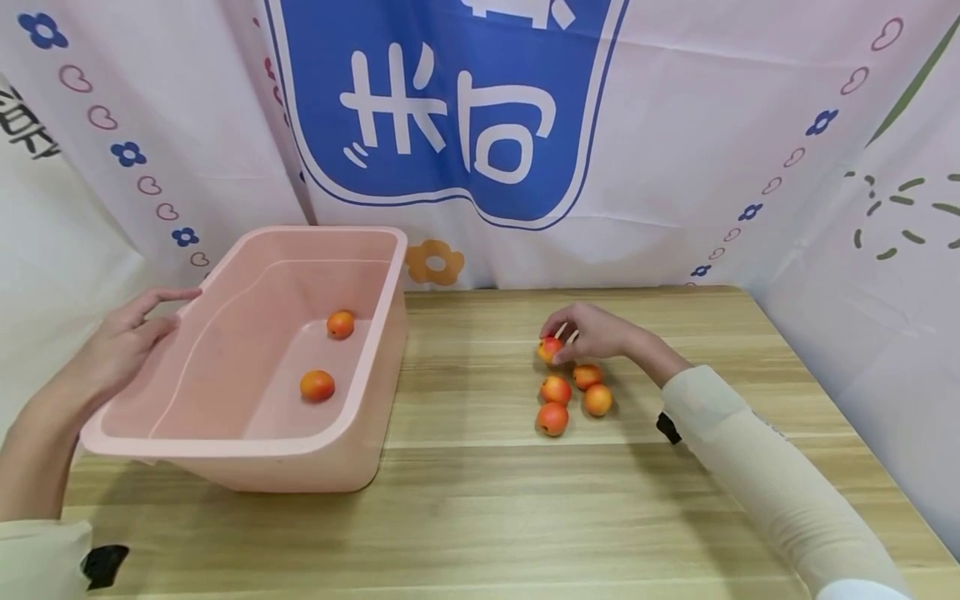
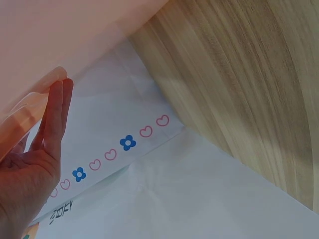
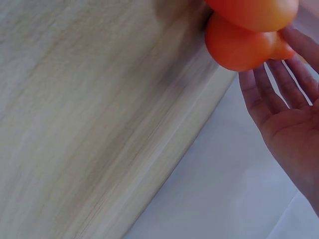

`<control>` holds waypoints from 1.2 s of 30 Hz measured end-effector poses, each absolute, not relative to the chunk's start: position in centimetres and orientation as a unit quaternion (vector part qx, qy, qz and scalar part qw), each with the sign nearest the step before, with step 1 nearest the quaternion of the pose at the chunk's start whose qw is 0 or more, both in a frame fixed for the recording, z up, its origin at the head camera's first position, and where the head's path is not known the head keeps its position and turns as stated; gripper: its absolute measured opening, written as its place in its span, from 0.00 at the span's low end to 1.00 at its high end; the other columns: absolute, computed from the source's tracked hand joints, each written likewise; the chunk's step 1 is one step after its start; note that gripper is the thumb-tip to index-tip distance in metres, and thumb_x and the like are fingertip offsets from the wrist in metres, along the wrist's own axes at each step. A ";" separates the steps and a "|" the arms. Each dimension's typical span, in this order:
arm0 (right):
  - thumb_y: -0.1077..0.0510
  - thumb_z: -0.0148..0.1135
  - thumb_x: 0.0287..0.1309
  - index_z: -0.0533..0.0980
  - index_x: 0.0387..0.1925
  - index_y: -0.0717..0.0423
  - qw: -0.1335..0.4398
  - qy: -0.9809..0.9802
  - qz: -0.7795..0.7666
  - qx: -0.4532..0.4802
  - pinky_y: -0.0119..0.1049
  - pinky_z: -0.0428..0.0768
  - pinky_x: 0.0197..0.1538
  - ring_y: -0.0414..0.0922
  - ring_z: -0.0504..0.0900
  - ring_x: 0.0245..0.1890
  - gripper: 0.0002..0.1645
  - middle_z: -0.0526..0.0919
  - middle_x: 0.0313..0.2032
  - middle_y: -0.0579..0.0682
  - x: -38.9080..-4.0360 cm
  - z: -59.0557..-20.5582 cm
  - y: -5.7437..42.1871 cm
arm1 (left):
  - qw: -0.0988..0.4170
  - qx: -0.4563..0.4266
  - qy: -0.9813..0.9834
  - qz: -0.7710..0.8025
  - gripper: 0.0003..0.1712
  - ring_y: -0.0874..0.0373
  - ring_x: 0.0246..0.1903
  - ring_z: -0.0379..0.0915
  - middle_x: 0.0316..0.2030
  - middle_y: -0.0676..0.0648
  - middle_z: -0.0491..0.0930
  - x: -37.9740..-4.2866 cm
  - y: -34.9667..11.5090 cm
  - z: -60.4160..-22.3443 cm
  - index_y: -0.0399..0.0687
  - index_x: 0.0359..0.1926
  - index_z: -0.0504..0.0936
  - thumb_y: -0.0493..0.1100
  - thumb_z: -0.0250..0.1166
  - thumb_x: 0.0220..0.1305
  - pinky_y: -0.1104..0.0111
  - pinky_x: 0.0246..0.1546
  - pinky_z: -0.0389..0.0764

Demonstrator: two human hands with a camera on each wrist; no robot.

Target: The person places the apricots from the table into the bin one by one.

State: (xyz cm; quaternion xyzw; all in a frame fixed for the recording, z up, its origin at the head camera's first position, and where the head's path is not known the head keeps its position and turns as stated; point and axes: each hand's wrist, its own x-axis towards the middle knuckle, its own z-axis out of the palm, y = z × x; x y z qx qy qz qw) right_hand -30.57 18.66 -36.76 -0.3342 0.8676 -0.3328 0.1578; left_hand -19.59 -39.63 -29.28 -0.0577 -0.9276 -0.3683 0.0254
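We classify this place as a screened tabletop work area: a wood-grain table (image 1: 465, 525) set before a hanging white printed cloth (image 1: 660, 167) with a blue panel (image 1: 450, 125), flanked by white sheeting (image 1: 862, 325). We cannot determine the room type.

White characters (image 1: 393, 105) stand on the blue badge (image 1: 450, 50) of the cloth (image 1: 675, 125) behind the table's (image 1: 465, 517) far edge; wording not determinable. Black characters (image 1: 26, 125) beyond the left edge: likewise unreadable.
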 end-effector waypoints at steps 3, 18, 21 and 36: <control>0.65 0.78 0.54 0.83 0.49 0.67 0.160 0.866 -0.340 -0.329 0.51 0.82 0.56 0.55 0.87 0.48 0.21 0.88 0.44 0.55 -30.4 -36.6 18.5 | 0.025 -0.059 -0.927 -0.369 0.27 0.83 0.41 0.62 0.71 0.18 0.53 -19.6 -39.6 -29.3 0.89 0.59 0.66 0.41 0.40 0.83 0.83 0.36 0.67; 0.67 0.75 0.58 0.81 0.54 0.70 0.106 0.834 -0.412 -0.352 0.50 0.84 0.53 0.56 0.88 0.45 0.23 0.86 0.51 0.63 -30.3 -35.0 16.2 | 0.040 -0.066 -0.930 -0.358 0.26 0.83 0.42 0.60 0.71 0.19 0.54 -19.7 -39.8 -29.5 0.86 0.62 0.68 0.41 0.41 0.83 0.84 0.37 0.65; 0.66 0.74 0.59 0.81 0.55 0.69 0.093 0.833 -0.421 -0.347 0.50 0.84 0.53 0.56 0.88 0.46 0.23 0.86 0.51 0.62 -30.4 -34.6 15.7 | 0.045 -0.068 -0.930 -0.360 0.27 0.82 0.42 0.61 0.71 0.19 0.54 -19.7 -39.9 -29.6 0.87 0.61 0.68 0.41 0.42 0.83 0.83 0.37 0.65; 0.73 0.73 0.56 0.79 0.50 0.70 0.085 0.804 -0.486 -0.333 0.43 0.85 0.52 0.55 0.87 0.45 0.20 0.83 0.50 0.63 -30.4 -31.7 12.7 | 0.022 -0.054 -0.925 -0.375 0.27 0.81 0.38 0.65 0.72 0.18 0.51 -19.2 -39.4 -29.1 0.92 0.57 0.65 0.42 0.40 0.83 0.79 0.34 0.70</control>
